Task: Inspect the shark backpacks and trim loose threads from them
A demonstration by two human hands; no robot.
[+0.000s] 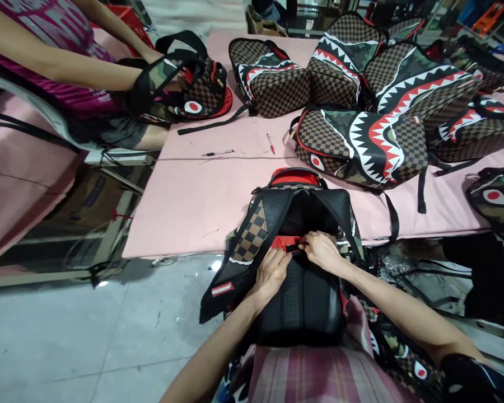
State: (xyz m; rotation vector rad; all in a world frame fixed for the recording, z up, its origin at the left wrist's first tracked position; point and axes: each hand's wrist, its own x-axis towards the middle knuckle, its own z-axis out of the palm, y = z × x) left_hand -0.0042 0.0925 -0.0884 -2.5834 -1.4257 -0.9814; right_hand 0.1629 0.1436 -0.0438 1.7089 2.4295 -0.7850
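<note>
While your black backpack [292, 302] leans on the front edge of the pink tabletop [185, 207], your left hand [273, 273] and right hand [321, 252] pinch its back, fingers closed, beside red cloth [279, 242]. Flat pink stretches left. Farther off lie two pens [217, 153], then checkered bags [363, 146] with zigzag teeth.

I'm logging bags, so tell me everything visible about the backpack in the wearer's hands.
The backpack shows its black, leather-like back with a perforated panel. One strap bears a brown checked patch and a label. Red fabric shows at its top and middle, where left fingers and right fingers pinch a black strip. Its upper end is over the pink table, its lower end by the plaid cloth.
</note>
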